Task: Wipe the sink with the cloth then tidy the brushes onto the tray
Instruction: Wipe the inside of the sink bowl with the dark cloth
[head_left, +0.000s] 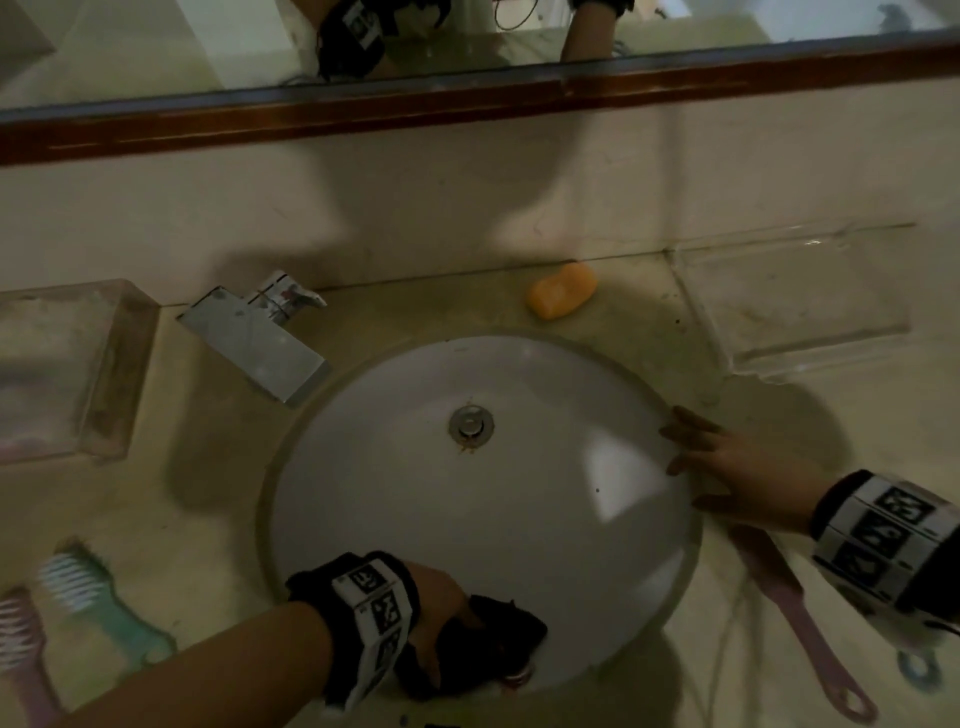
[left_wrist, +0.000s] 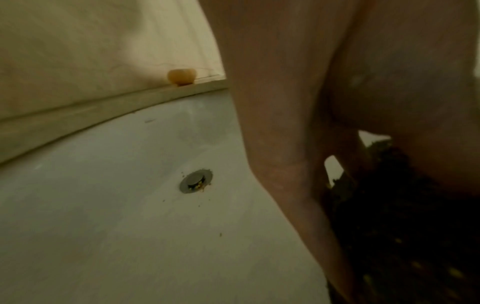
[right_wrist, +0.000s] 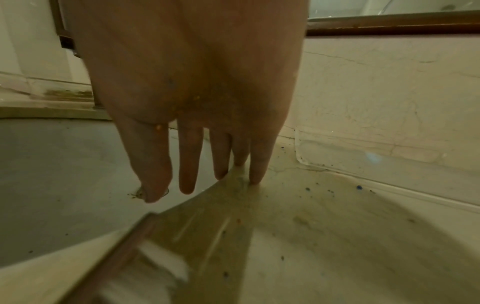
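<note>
The white oval sink (head_left: 467, 519) has its drain (head_left: 471, 423) near the middle. At the sink's near rim my left hand (head_left: 452, 618) grips a dark cloth (head_left: 498, 636) against the basin wall. The left wrist view shows the cloth (left_wrist: 402, 226) bunched under the palm, beside the basin (left_wrist: 103, 216). My right hand (head_left: 722, 457) rests with straight fingers (right_wrist: 221, 164) on the sink's right rim, holding nothing. A teal brush (head_left: 98, 597) and a pink brush (head_left: 21, 644) lie on the counter at the left. Another pink brush (head_left: 810, 623) lies under my right wrist. A clear tray (head_left: 795, 301) sits at the back right.
A chrome tap (head_left: 254, 338) overhangs the sink's left side. An orange soap bar (head_left: 561, 288) lies behind the sink by the wall. A second clear box (head_left: 67, 364) stands at the far left. A brown-framed mirror (head_left: 467, 98) runs above the wall.
</note>
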